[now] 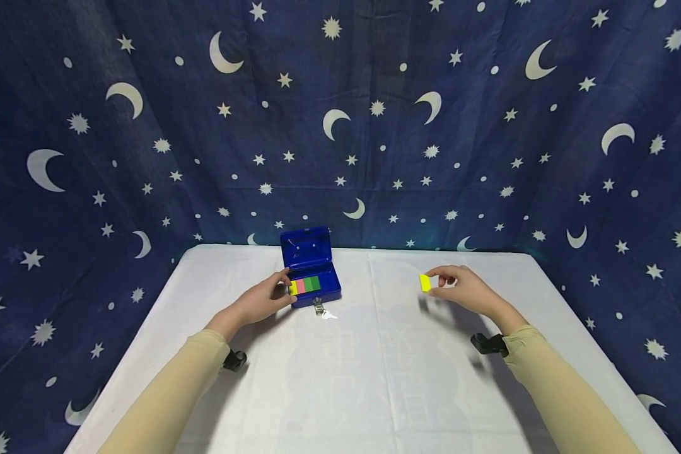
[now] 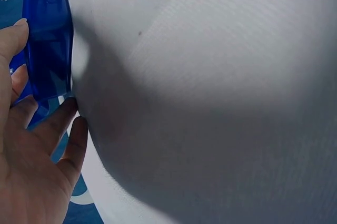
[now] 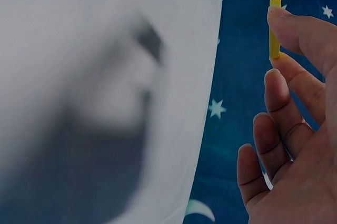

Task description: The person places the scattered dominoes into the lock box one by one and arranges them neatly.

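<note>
A small blue metal cash box [image 1: 326,289] stands on the white table with its lid [image 1: 306,246] raised. Inside lies a row of coloured blocks: a yellow one, a pink one [image 1: 301,286] and green ones [image 1: 312,284]. My left hand [image 1: 261,299] holds the box by its left end, thumb at the front corner and fingers farther back. In the left wrist view the thumb [image 2: 18,37] lies against the blue wall. Off to the right, my right hand [image 1: 465,289] pinches a flat yellow block [image 1: 425,283] between thumb and fingertips, raised over the table.
Keys [image 1: 328,314] hang from the lock [image 1: 318,306] at the box's front. A white cloth covers the table [image 1: 374,378]. Behind and at both sides hangs a dark blue curtain [image 1: 374,151] with moons and stars. A black wrist mount [image 1: 488,343] sits under the right sleeve.
</note>
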